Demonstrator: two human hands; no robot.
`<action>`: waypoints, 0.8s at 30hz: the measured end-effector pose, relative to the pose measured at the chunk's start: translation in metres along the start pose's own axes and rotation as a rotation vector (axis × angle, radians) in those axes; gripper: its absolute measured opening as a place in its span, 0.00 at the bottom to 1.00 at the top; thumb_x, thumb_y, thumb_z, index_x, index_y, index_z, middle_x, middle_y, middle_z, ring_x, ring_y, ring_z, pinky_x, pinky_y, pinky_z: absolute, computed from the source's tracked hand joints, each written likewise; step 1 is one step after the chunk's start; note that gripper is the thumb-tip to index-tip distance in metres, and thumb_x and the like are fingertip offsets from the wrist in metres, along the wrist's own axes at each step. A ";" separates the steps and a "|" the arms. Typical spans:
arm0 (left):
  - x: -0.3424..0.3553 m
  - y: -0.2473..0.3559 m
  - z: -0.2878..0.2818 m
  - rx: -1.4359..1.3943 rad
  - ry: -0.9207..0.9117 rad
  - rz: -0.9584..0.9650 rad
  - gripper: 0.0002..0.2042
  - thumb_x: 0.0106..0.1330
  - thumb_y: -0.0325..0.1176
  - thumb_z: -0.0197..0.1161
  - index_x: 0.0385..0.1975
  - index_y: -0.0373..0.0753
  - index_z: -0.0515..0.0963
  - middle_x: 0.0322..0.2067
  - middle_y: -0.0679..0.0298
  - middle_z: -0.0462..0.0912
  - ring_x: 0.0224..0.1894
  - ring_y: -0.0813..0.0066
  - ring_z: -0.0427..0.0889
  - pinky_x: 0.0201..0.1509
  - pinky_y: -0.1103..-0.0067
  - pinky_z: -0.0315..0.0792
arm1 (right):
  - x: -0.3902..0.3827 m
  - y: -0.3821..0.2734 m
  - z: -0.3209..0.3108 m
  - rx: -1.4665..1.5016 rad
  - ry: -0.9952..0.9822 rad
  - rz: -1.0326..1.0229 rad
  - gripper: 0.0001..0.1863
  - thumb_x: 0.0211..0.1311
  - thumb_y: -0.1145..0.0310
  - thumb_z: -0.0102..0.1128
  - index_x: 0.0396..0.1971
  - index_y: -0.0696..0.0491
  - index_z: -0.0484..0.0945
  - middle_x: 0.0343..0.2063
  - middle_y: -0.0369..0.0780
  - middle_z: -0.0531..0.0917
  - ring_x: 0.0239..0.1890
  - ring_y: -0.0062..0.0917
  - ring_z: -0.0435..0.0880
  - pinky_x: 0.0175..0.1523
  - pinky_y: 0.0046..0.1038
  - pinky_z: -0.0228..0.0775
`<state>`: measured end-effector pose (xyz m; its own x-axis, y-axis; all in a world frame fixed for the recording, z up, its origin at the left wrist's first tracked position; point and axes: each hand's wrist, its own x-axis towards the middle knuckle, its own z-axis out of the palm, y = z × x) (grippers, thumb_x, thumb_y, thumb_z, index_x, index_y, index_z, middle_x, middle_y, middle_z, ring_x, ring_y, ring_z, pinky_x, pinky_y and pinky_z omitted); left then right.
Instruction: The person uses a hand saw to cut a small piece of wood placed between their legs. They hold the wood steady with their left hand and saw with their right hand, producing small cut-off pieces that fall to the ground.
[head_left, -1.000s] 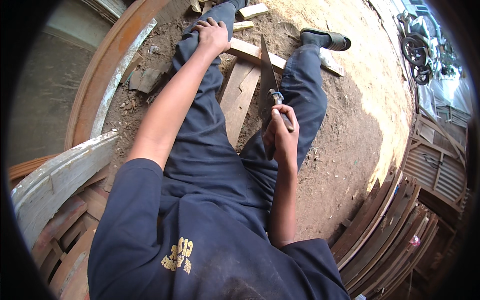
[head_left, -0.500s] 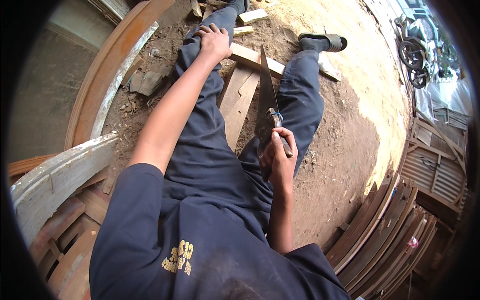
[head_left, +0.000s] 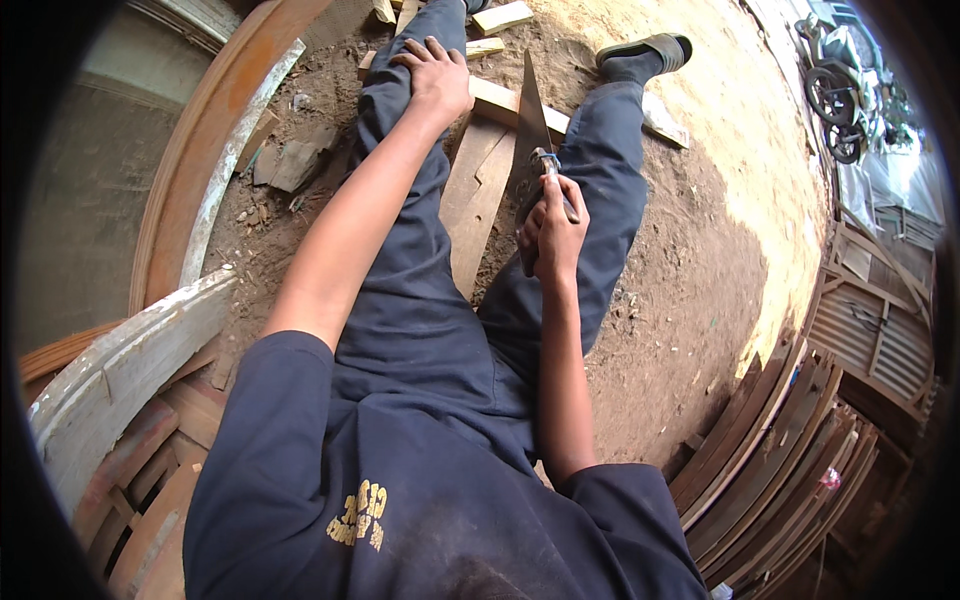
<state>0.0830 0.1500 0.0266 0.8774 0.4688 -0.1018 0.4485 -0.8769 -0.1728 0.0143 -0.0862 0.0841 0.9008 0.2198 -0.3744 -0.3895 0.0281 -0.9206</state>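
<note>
My right hand (head_left: pixel 557 228) is closed around the handle of a handsaw (head_left: pixel 532 115). Its dark, tapering blade points away from me, over the gap between my legs. Under the blade, a pale wooden beam (head_left: pixel 495 100) lies crosswise on the ground, its ends passing beneath my legs. A wider brown board (head_left: pixel 474 190) runs from that beam back toward me between my thighs, with a jagged line on its face. My left hand (head_left: pixel 437 80) rests on my left trouser leg, fingers spread and holding nothing. Whether the saw teeth touch the beam I cannot tell.
Short wood offcuts (head_left: pixel 503 17) lie beyond my left hand. Curved wooden frames (head_left: pixel 215 140) and a weathered white plank (head_left: pixel 130 340) stand at the left. Stacked boards (head_left: pixel 770 450) lean at the lower right. A motorcycle (head_left: pixel 835 95) is parked at the far right.
My right hand and the saw have moved forward, away from me, and the right forearm has stretched out. My left hand stays on the leg.
</note>
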 end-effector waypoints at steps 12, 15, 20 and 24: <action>-0.111 -0.127 -0.181 -2.100 0.415 0.609 0.18 0.71 0.42 0.53 0.52 0.36 0.77 0.49 0.62 0.82 0.53 0.72 0.78 0.56 0.78 0.71 | -0.004 0.023 0.012 -0.371 0.014 -0.226 0.06 0.65 0.70 0.58 0.34 0.58 0.78 0.22 0.34 0.78 0.26 0.13 0.73 0.35 0.19 0.67; -0.134 -0.147 -0.195 -2.033 0.491 0.571 0.18 0.71 0.43 0.52 0.52 0.37 0.76 0.49 0.61 0.81 0.53 0.72 0.78 0.56 0.78 0.71 | -0.002 0.025 0.019 -0.418 -0.002 -0.341 0.06 0.64 0.71 0.58 0.34 0.58 0.78 0.23 0.35 0.79 0.27 0.13 0.74 0.36 0.20 0.68; -0.142 -0.152 -0.196 -1.960 0.543 0.513 0.19 0.71 0.44 0.51 0.53 0.37 0.75 0.50 0.61 0.80 0.53 0.70 0.78 0.56 0.77 0.71 | 0.000 0.035 0.012 -0.384 -0.007 -0.348 0.06 0.64 0.70 0.59 0.35 0.58 0.78 0.26 0.36 0.80 0.29 0.15 0.75 0.37 0.21 0.68; -0.143 -0.155 -0.199 -1.925 0.573 0.487 0.20 0.71 0.44 0.50 0.53 0.37 0.74 0.50 0.60 0.79 0.53 0.69 0.78 0.56 0.77 0.71 | -0.001 0.031 0.012 -0.404 -0.012 -0.313 0.07 0.64 0.70 0.59 0.35 0.58 0.78 0.27 0.36 0.80 0.30 0.16 0.76 0.39 0.22 0.68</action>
<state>-0.0783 0.1983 0.2627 0.7250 0.4689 0.5044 -0.5555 -0.0349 0.8308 -0.0012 -0.0744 0.0571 0.9593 0.2721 -0.0751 0.0058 -0.2849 -0.9585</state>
